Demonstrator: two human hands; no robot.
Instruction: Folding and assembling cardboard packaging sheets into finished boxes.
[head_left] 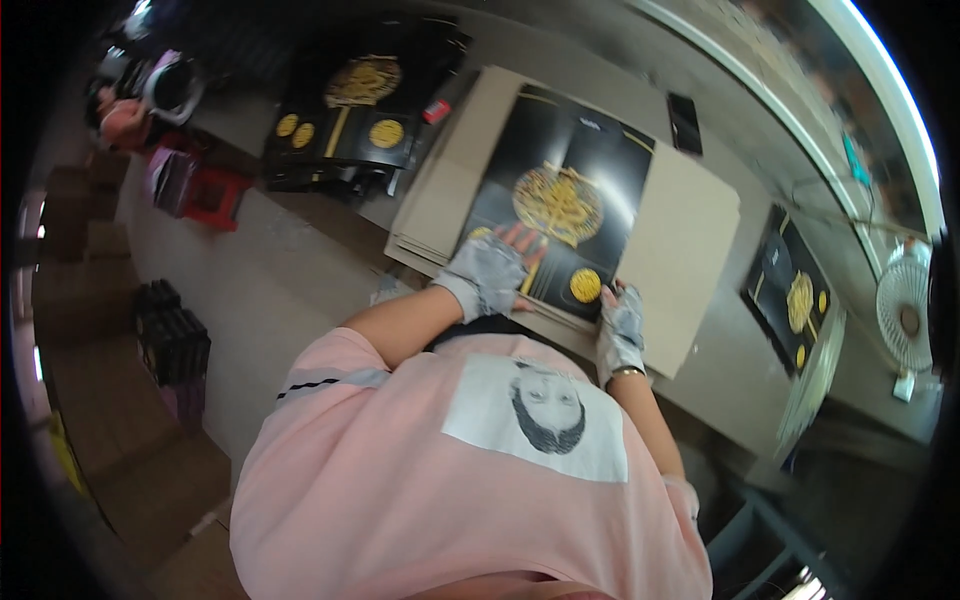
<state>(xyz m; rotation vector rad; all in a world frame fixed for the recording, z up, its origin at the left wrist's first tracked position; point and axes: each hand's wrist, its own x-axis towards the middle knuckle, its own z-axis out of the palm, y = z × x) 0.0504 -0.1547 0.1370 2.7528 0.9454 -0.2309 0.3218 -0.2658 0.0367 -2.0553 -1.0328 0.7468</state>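
1. on the table, just in front of the person, one black sheet lies flat over a stack of pale boards; the boards jut out past it on the left and right.
2. the sheet bears a round gold emblem at its middle and a smaller gold disc near its lower right corner.
3. the left hand, in a grey glove with bare fingertips, rests unclenched on the sheet's lower left part, fingers spread, gripping nothing that shows.
4. the right hand, gloved alike, is at the sheet's lower right corner, fingers bent by the edge; whether it pinches sheet or board, i cannot tell.
5. left of the boards sits a pile of black sheets with gold prints, and a small red object just beside it.
6. beyond the boards, toward the right, lies a black phone.
7. farther right are another black-topped stack and a white fan.
8. off to the left stand a red stool and some black boxes; another person is well apart, at the upper left.
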